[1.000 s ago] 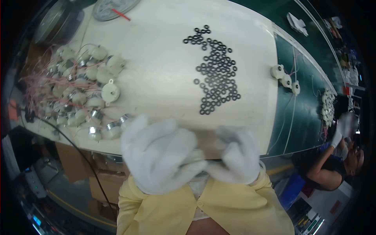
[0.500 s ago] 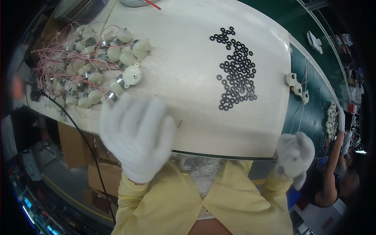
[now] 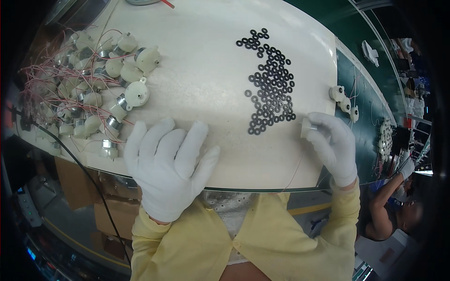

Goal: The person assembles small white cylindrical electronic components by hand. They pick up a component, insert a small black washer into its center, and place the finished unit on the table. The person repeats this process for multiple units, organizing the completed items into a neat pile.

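Crowding the left of the white tabletop, a heap of round cream-plastic and silvery-metal motors with thin red wires is lying tangled; the one upturned face I can make out clearly is showing a bare shaft. Just beside the heap, the white-gloved left hand is hovering or resting palm down, fingers spread wide; I'm seeing nothing in it, though its underside is hidden. Farther right, small black rings are lying loose in a long patch. Just beyond their near end, the white-gloved right hand is pinching a single cream plastic motor between thumb and fingers, its thin wire trailing down; no ring is showing on its shaft. Past it, three cream motors are sitting on the green strip, showing dark centres. Those three are seemingly finished, I'd judge, while the whole heap is waiting.
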Demonstrator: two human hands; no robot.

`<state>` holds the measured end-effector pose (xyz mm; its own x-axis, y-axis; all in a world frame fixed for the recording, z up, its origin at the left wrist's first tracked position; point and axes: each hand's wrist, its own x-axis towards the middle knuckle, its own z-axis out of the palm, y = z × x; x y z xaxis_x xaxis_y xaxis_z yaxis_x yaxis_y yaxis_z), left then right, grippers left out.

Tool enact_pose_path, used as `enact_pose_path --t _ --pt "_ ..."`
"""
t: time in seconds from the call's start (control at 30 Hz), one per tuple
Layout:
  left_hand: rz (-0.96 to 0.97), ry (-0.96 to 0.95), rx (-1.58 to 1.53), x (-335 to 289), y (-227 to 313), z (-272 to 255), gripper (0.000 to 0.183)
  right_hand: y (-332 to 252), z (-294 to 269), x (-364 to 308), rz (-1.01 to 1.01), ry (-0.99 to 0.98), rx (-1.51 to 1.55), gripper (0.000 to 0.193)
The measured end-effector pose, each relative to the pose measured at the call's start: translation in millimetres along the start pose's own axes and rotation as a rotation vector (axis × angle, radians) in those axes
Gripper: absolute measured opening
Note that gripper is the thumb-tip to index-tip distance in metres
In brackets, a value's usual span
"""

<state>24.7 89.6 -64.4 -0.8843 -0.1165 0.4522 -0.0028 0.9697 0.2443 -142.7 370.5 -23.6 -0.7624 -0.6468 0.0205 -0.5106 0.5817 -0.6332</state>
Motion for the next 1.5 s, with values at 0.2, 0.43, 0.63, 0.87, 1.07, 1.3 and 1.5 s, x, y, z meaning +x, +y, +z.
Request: enact_pose_path --t 0.2,0.43,0.63,0.87,1.07,1.3,1.5 --pt "-0.023 -0.060 -0.034 -2.7 -2.4 -0.6 0.037 -0.5 -1.9 10.2 -0.117 -0.052 -0.091 0.035" --pt "-0.022 -0.031 -0.042 -4.9 -3.1 3.7 0.037 -14.9 -1.0 29.0 -0.339 -0.080 -0.277 0.034" --pt "-0.017 -0.018 -0.044 -4.7 -3.1 4.3 0.039 -33.7 -3.3 34.9 -0.299 -0.139 -0.419 0.031" --pt "-0.025 -0.022 -0.048 -3.8 -2.1 3.0 0.040 -42.9 -25.2 22.4 -0.249 -0.302 -0.579 0.022" --pt "-0.018 0.013 -0.050 -3.9 -2.6 5.7 0.038 -44.3 -26.4 23.9 -0.204 -0.393 -0.596 0.020" --pt "-0.025 -0.049 -0.045 -1.0 -3.0 1.8 0.039 -17.3 -16.2 11.9 0.019 -0.181 -0.016 0.017" --pt "0.032 -0.004 -0.004 1.7 -3.6 3.1 0.041 16.7 -19.7 -36.0 0.273 0.056 -0.310 0.024"
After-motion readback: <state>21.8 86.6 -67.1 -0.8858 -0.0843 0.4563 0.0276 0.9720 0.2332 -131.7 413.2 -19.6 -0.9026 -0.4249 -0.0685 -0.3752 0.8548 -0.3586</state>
